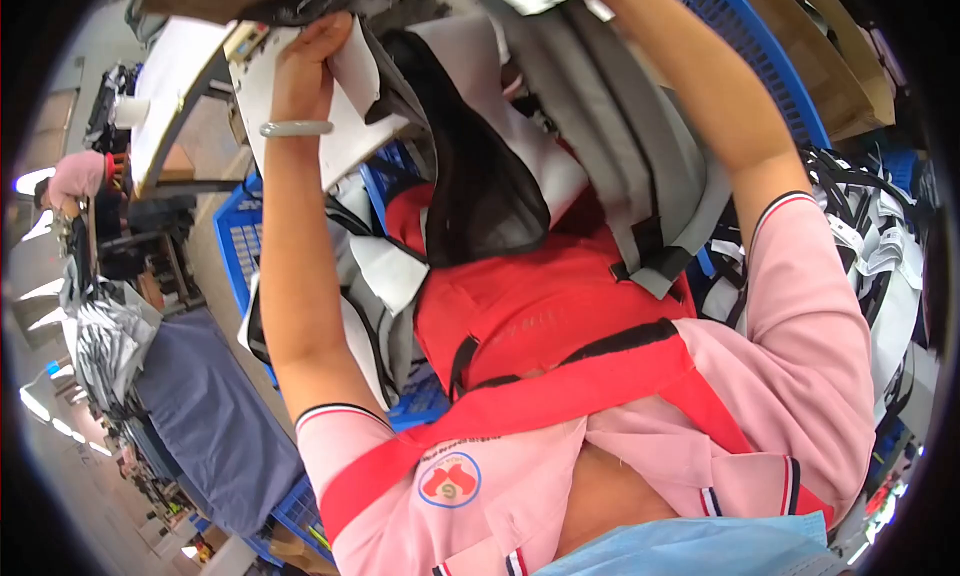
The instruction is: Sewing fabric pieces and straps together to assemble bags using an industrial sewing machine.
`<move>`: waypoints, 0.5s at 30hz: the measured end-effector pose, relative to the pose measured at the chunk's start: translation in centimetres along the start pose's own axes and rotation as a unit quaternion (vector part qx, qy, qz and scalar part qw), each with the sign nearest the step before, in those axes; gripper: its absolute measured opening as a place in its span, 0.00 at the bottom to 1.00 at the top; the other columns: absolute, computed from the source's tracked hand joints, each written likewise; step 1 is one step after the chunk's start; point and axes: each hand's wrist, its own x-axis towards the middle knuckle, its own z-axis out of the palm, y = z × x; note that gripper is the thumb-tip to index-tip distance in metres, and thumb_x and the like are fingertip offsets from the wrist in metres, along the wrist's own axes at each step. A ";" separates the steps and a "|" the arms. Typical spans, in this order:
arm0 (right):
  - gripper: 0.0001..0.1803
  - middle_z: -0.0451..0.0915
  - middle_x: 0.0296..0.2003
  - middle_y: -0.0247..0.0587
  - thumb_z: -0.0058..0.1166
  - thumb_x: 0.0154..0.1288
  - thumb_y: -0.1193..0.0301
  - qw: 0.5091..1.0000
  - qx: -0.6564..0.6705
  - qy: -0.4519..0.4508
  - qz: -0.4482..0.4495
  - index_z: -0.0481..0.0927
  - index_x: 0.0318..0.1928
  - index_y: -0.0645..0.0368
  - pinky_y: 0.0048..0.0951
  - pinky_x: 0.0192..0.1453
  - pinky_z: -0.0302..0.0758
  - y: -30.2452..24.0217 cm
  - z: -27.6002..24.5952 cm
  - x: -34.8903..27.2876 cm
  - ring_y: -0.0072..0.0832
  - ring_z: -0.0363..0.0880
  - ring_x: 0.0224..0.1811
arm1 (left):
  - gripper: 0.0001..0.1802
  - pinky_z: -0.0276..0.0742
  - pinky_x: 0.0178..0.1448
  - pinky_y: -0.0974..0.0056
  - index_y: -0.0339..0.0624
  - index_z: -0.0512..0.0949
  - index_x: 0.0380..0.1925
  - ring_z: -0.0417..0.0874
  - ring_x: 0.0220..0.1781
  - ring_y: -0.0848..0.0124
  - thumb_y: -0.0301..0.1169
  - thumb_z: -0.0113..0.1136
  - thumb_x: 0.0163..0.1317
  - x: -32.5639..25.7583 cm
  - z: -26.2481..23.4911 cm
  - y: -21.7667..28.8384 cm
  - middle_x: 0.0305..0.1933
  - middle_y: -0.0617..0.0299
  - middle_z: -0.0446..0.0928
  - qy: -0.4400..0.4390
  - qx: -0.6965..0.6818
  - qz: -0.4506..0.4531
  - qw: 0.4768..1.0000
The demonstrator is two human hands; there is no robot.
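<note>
Backpack panels (560,156), grey, black and white, raised overhead. Left hand (305,66) fingers clamp a white piece (355,76). Right hand out of view; grip cannot be told

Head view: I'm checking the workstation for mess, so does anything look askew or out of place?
Nothing looks damaged or spilled. The left hand grips white fabric pieces in a loose, uneven bundle with grey straps and black mesh hanging over the red fabric. The right hand is out of view.

Your left hand (305,61) grips a fabric panel (350,106) above the crate (235,241); the strapped bag (600,146) hangs to its right, before your chest.
</note>
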 end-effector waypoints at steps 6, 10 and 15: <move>0.20 0.78 0.51 0.34 0.49 0.71 0.69 0.994 -0.038 -0.100 -0.018 0.74 0.62 0.56 0.21 0.50 0.72 0.7 0.4 -9.1 0.17 0.73 0.48 | 0.12 0.78 0.43 0.66 0.37 0.82 0.39 0.83 0.36 0.71 0.31 0.64 0.57 -10.9 13.5 2.5 0.35 0.62 0.82 -0.283 0.111 0.156 0.940; 0.14 0.80 0.42 0.32 0.50 0.71 0.72 0.985 0.001 -0.161 0.057 0.80 0.54 0.60 0.20 0.48 0.73 1.4 -0.8 -11.9 0.18 0.75 0.44 | 0.24 0.70 0.56 0.63 0.39 0.73 0.54 0.75 0.53 0.60 0.31 0.65 0.58 -16.1 14.4 2.2 0.54 0.52 0.71 -0.136 0.413 0.456 0.777; 0.19 0.80 0.51 0.37 0.47 0.65 0.80 0.922 -0.334 -0.168 0.104 0.80 0.55 0.54 0.18 0.67 0.62 9.1 -7.3 -14.2 0.16 0.72 0.56 | 0.13 0.77 0.50 0.61 0.35 0.81 0.38 0.82 0.44 0.56 0.29 0.65 0.53 -19.0 -0.4 -7.0 0.41 0.54 0.80 -0.167 0.412 -0.023 0.895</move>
